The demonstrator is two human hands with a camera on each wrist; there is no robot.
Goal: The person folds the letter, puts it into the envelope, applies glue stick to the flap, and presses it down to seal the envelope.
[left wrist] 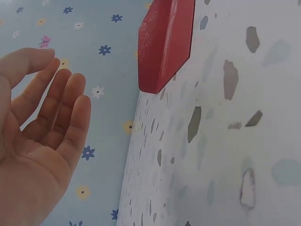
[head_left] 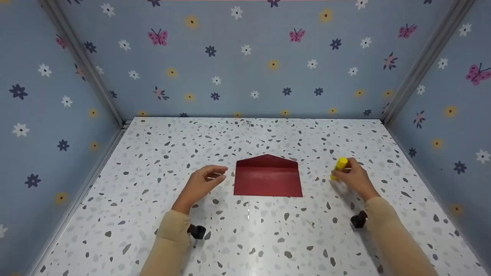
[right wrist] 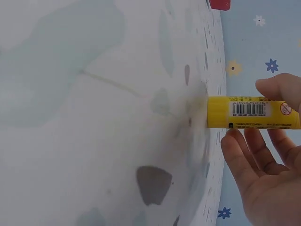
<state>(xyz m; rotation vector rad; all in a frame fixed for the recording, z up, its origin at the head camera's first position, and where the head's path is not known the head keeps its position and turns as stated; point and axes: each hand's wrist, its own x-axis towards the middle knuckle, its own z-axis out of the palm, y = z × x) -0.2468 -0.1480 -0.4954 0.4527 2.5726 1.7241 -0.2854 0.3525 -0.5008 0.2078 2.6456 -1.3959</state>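
Observation:
A red envelope (head_left: 268, 183) lies on the speckled tabletop with its pointed flap spread toward the back wall. To its left my left hand (head_left: 200, 184) hovers, fingers relaxed and slightly bent, holding nothing; the left wrist view shows its bare palm (left wrist: 35, 172). My right hand (head_left: 357, 179), right of the envelope, holds a yellow glue stick (head_left: 340, 165) between thumb and fingers. In the right wrist view the glue stick (right wrist: 249, 113) stands upright, its barcode label showing and its base at or very near the tabletop; whether it touches is unclear.
Blue panels (head_left: 245, 69) printed with flowers and butterflies rise at the back and both sides of the white speckled table (head_left: 245, 237). Grey metal posts (head_left: 88, 65) mark the back corners. A small black wrist camera (head_left: 197, 231) is strapped at each sleeve.

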